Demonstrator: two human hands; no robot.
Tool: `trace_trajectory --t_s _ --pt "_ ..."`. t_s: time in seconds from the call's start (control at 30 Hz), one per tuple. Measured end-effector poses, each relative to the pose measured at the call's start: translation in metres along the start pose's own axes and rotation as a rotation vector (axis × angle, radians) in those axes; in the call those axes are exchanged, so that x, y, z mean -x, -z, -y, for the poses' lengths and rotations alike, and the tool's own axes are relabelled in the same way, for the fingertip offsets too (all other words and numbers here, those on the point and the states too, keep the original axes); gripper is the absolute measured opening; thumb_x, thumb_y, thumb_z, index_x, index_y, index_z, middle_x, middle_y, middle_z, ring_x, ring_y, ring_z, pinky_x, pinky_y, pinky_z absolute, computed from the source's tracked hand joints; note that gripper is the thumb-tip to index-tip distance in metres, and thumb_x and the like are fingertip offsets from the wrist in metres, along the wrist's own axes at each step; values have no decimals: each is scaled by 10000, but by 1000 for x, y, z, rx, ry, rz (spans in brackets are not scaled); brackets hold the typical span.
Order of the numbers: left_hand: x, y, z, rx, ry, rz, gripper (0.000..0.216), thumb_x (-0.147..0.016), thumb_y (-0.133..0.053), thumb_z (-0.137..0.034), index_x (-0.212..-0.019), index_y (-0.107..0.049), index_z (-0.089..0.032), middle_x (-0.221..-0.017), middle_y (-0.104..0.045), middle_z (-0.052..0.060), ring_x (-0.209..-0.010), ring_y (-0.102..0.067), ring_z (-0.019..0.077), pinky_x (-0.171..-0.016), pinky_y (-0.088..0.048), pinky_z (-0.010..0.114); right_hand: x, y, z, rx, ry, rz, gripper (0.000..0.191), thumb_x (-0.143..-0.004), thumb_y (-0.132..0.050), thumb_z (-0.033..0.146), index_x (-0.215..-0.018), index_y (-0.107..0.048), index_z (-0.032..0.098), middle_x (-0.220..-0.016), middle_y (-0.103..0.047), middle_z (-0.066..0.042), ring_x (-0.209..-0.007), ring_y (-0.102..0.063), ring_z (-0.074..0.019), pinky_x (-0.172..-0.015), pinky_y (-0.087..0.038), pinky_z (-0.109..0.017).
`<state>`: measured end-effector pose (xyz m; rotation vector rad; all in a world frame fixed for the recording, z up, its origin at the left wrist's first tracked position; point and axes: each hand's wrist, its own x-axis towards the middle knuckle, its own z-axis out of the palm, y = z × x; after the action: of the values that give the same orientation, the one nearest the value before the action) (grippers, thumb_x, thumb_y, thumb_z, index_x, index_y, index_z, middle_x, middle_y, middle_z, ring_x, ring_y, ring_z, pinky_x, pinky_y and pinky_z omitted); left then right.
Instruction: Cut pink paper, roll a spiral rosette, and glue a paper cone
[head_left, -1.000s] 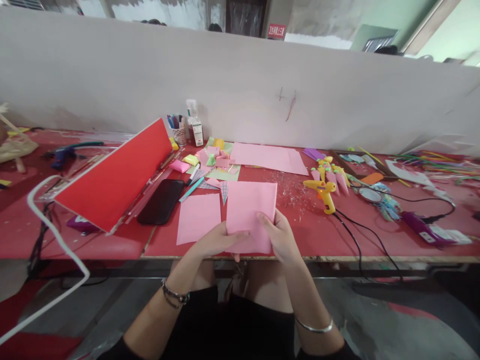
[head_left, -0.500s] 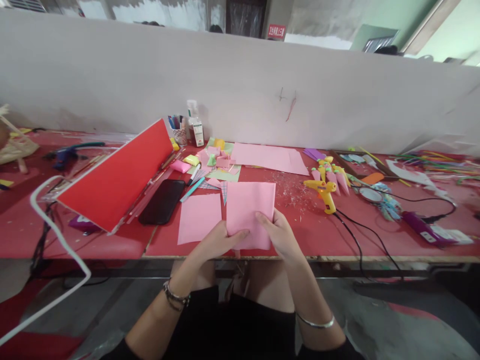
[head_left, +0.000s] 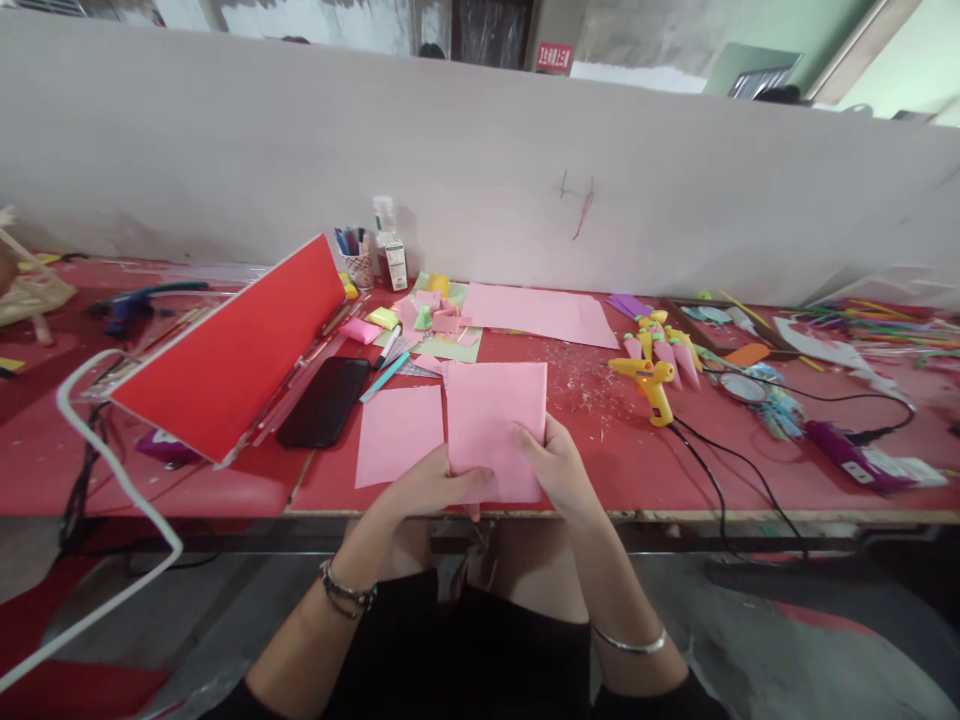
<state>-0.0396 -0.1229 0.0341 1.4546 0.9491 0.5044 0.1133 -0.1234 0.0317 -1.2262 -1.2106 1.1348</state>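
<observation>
Between my two hands, a pink sheet of paper [head_left: 497,410] is held up over the table's front edge. My left hand [head_left: 435,482] grips its lower left side, thumb across the front and fingers hidden behind. On the right side, my right hand [head_left: 551,462] pinches it the same way, thumb on the front face. Whether it is one layer or several I cannot tell. Just left of it, a second pink sheet [head_left: 400,432] lies flat on the red table [head_left: 585,470]. A turquoise pen [head_left: 385,378] and a dark marker [head_left: 388,347] lie behind that sheet.
Left are a black phone [head_left: 324,402] and a slanted red board [head_left: 240,350]. A yellow glue gun [head_left: 646,385] with a black cord lies right, near pink cones [head_left: 667,355]. Behind are large pink sheets [head_left: 536,313], paper scraps [head_left: 439,318], a bottle [head_left: 390,245] and a pen cup [head_left: 357,262].
The held pink sheet has shifted slightly left, with its lower edge a little closer to me. Both hands keep their grip, and the left hand has moved slightly left.
</observation>
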Motion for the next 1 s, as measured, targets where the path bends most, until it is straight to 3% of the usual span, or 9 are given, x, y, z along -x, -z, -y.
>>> trace_trajectory --t_s 0.5,0.7,1.0 --pt "-3 -3 3 69 -51 -18 233 -754 -468 -362 -731 -525 -137 -455 -528 -35 -438 -509 106 -455 -413 212 -1 -1 3 128 74 -78 255 -643 -560 322 -815 -586 135 -796 -653 -45 -722 -578 -172 -594 -447 -246" --pt "-2 -2 1 87 -53 -27 249 -748 -474 -375 -699 -515 -134 -436 -510 -33 -427 -494 105 -459 -415 223 0 2 2 3 74 -15 325 -679 -510 440 -772 -591 139 -696 -628 -23 -600 -538 -133 -567 -432 -242" --pt "2 0 -5 42 -88 1 334 -733 -475 -414 -525 -486 -153 -391 -474 -34 -385 -431 83 -433 -376 214 -1 6 1 9 -14 -81 395 -600 -549 523 -485 -480 152 -452 -412 34 -471 -353 -79 -453 -300 -203"
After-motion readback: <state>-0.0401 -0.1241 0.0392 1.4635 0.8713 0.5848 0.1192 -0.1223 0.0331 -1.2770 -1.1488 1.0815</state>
